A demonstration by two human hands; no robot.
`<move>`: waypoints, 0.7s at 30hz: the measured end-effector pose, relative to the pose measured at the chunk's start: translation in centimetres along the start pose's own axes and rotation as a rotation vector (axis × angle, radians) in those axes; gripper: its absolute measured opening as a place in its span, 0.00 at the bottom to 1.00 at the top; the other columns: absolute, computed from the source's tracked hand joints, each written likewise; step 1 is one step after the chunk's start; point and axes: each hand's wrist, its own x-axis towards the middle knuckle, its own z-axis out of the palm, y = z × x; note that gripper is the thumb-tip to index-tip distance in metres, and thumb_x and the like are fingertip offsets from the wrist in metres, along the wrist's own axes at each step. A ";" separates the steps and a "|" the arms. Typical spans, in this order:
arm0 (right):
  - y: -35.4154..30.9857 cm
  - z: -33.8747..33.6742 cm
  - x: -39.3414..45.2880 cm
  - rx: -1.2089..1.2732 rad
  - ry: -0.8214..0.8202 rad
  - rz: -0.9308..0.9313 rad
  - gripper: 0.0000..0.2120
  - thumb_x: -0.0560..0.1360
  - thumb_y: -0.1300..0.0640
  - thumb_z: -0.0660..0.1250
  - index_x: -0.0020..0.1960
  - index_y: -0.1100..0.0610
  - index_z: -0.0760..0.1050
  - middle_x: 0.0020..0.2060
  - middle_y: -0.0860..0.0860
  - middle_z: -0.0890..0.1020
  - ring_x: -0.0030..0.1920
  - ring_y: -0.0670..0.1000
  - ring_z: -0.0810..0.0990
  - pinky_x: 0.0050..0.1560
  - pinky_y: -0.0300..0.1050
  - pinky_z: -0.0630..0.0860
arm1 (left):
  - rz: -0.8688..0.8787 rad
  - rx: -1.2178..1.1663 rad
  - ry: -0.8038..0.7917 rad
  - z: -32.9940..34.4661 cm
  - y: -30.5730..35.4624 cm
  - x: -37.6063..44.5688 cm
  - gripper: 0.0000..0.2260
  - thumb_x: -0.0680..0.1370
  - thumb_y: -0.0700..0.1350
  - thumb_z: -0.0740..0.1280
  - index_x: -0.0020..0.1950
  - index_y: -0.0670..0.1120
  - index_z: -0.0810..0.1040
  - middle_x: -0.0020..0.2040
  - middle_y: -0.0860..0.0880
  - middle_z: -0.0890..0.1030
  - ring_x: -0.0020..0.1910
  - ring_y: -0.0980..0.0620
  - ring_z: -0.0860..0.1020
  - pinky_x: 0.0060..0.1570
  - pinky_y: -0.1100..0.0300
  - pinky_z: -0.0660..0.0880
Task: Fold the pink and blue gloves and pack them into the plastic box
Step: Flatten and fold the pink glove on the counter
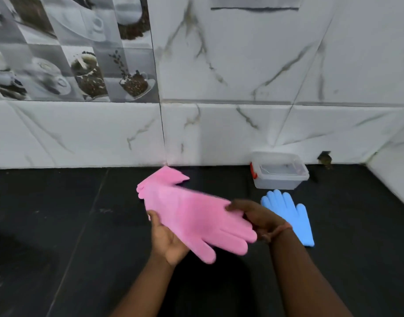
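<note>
Pink gloves (191, 213) are held in the air above the black counter, fingers pointing both toward me and toward the wall, blurred by motion. My left hand (167, 241) supports them from below with the thumb on their left edge. My right hand (260, 217) grips their right edge. A blue glove (290, 216) lies flat on the counter just right of my right hand, fingers toward the wall. The clear plastic box (279, 171) with a red latch stands against the wall behind the blue glove, with its lid on.
The black counter (70, 225) runs left and toward me. A white marble-tiled wall (219, 133) closes the back and another closes the right side. A small dark hole sits in the wall corner (325, 159) right of the box.
</note>
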 end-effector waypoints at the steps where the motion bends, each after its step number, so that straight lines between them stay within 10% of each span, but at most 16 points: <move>1: 1.1 -1.0 -0.1 -0.063 0.060 0.096 0.13 0.73 0.56 0.73 0.53 0.64 0.82 0.43 0.60 0.85 0.42 0.56 0.84 0.43 0.47 0.81 | -0.018 0.034 -0.001 -0.4 -0.2 -0.3 0.43 0.73 0.75 0.64 0.74 0.43 0.76 0.71 0.38 0.78 0.70 0.38 0.76 0.72 0.39 0.70; 4: 4.5 -2.6 -1.6 -0.209 0.231 0.262 0.24 0.67 0.57 0.80 0.59 0.64 0.79 0.51 0.60 0.86 0.52 0.59 0.85 0.56 0.55 0.81 | -0.134 0.114 0.038 -1.7 -1.5 -1.5 0.35 0.78 0.63 0.68 0.76 0.40 0.73 0.72 0.36 0.77 0.71 0.38 0.76 0.73 0.40 0.68; 8: 5.2 -4.3 -2.3 -0.268 0.403 0.243 0.17 0.67 0.60 0.79 0.53 0.62 0.81 0.42 0.56 0.85 0.43 0.54 0.85 0.45 0.50 0.83 | -0.019 0.204 0.263 -2.8 -4.3 -2.3 0.21 0.84 0.48 0.63 0.75 0.41 0.73 0.56 0.41 0.87 0.54 0.42 0.86 0.58 0.42 0.77; 14: -1.6 -4.5 0.2 -0.925 0.593 0.086 0.06 0.76 0.60 0.71 0.51 0.63 0.79 0.35 0.54 0.81 0.25 0.47 0.82 0.23 0.37 0.74 | 0.096 0.122 0.199 -2.8 -4.0 -3.4 0.18 0.76 0.50 0.69 0.65 0.49 0.80 0.60 0.46 0.85 0.62 0.42 0.83 0.66 0.39 0.74; 18: -4.5 -3.8 3.4 -0.965 0.722 -0.277 0.20 0.76 0.59 0.68 0.67 0.60 0.75 0.61 0.59 0.81 0.61 0.59 0.79 0.63 0.50 0.75 | 0.084 0.083 0.345 -4.1 -6.8 -4.7 0.08 0.77 0.51 0.71 0.49 0.47 0.80 0.46 0.47 0.85 0.50 0.47 0.84 0.56 0.44 0.80; 21: -2.8 -3.5 4.7 -0.890 0.666 -0.378 0.21 0.77 0.60 0.68 0.69 0.58 0.73 0.64 0.58 0.79 0.64 0.59 0.77 0.61 0.44 0.71 | 0.068 0.261 0.621 -4.8 -8.2 -4.5 0.09 0.80 0.48 0.69 0.41 0.47 0.77 0.34 0.49 0.79 0.36 0.54 0.76 0.45 0.54 0.77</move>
